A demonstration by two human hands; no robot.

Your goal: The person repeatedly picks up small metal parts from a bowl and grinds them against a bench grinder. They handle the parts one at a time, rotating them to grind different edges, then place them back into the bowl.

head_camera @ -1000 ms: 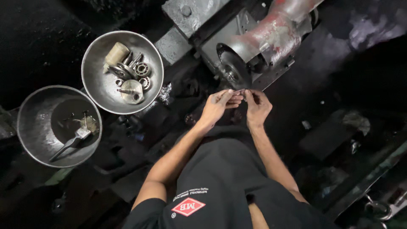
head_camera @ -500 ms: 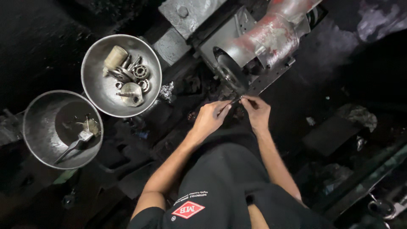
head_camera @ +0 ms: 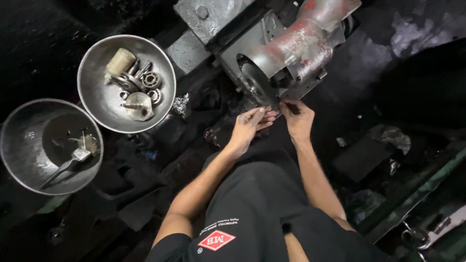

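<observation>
Head view shows me the grey-and-red engine casing (head_camera: pixel 291 53) stripped, 2 steel bowls, one (head_camera: pixel 127 83) holding removed bearings and shafts, the other (head_camera: pixel 48 145) a brush, while my left hand (head_camera: pixel 250 127) and right hand (head_camera: pixel 297 116) pinch a thin metal piece (head_camera: pixel 268 107) at the casing's open face, refitting seemingly unfinished.

A small thin metal piece (head_camera: pixel 268 107) — too small to tell its kind — is pinched between the fingertips of the left hand (head_camera: pixel 250 126) and the right hand (head_camera: pixel 297 118), just below the round grey face of the machine housing (head_camera: pixel 255 83) — almost touching it.
</observation>
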